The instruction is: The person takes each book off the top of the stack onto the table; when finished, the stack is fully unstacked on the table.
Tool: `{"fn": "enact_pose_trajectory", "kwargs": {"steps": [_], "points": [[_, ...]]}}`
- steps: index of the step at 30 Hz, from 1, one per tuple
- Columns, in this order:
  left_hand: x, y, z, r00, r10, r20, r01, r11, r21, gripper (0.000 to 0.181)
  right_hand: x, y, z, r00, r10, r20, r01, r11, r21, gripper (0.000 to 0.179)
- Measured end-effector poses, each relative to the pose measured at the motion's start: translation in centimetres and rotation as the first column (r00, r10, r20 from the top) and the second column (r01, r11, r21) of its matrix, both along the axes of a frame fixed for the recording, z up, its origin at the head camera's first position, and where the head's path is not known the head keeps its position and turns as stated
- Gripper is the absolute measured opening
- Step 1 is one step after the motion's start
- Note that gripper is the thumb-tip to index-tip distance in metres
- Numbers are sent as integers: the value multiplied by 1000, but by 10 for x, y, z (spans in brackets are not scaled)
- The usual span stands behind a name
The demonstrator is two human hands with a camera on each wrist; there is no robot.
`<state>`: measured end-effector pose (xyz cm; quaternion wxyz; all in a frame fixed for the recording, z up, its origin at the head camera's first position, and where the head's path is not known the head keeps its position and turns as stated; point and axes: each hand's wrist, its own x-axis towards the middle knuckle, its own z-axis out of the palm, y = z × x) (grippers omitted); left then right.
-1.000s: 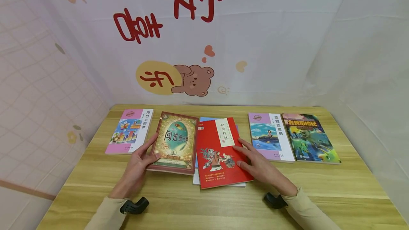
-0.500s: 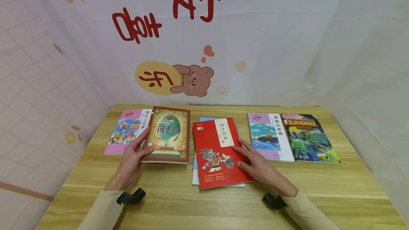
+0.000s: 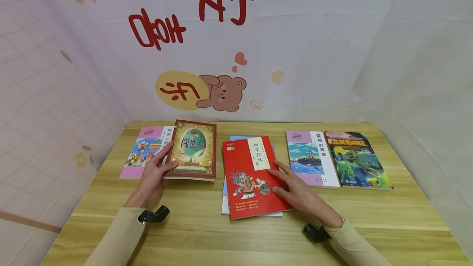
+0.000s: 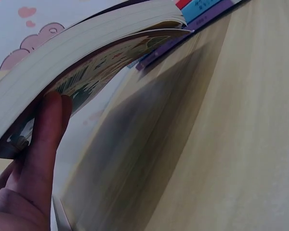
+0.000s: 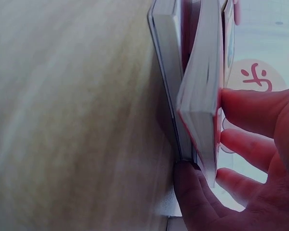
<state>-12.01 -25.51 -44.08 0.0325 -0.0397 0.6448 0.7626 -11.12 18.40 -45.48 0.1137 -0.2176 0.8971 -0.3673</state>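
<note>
My left hand (image 3: 152, 180) grips a thick brown-bordered book (image 3: 194, 147) by its left edge, thumb on the cover and fingers underneath. In the left wrist view the book's page block (image 4: 86, 45) is raised above the table, its shadow falling below. A red book (image 3: 255, 180) lies slightly askew on a stack at the table's middle. My right hand (image 3: 301, 192) rests on the red book's right side. The right wrist view shows several fingertips on its cover and others against the edge of the lower book (image 5: 171, 53). Covers below the red one are mostly hidden.
A pink-and-white book (image 3: 142, 151) lies at left, partly behind the held book. Another pink-and-white book (image 3: 308, 159) and a dark green dinosaur book (image 3: 360, 159) lie side by side at right. The wooden table (image 3: 207, 241) meets a white cloth backdrop (image 3: 314, 52).
My left hand has carried the brown-bordered book leftward and away from me, off the stack's left side and over the left pink book's edge. My right hand stays on the red book.
</note>
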Motion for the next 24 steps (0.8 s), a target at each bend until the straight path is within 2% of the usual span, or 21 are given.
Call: {"fn": "enact_pose_trajectory", "kwargs": {"steps": [3,8,11,13,14,16,19,21,24], "points": [[-5,-2,-2,1000,-3,6,3,1000,-4,75,0,-1,0,1000,1,-1,-1,1000,-3,62],[-11,-5,-5,998,0,56,1,1000,-25,76,1,-2,-1,1000,5,-3,-5,1000,3,61],[-16,-7,-5,996,12,84,-3,994,-106,76,1,-2,0,1000,7,-7,-7,1000,5,61],[-19,-7,-5,995,20,96,-1,981,-194,76,0,-2,0,1000,12,-9,-12,1000,3,61],[-21,-7,-4,995,23,96,2,968,-251,76,0,-2,0,1000,15,-11,-15,1000,3,61],[-25,-6,-5,996,20,88,15,924,-381,75,0,-1,0,1000,13,-14,-13,1000,7,62],[-30,-3,-6,997,4,72,36,840,-541,75,0,1,-1,1000,2,-14,-2,1000,8,62],[-33,-2,-7,998,-13,57,45,793,-607,75,0,2,-1,1000,3,-25,-3,1000,6,62],[-35,0,-8,998,-27,49,52,769,-637,74,0,2,-1,1000,6,-28,-6,1000,3,62]]}}
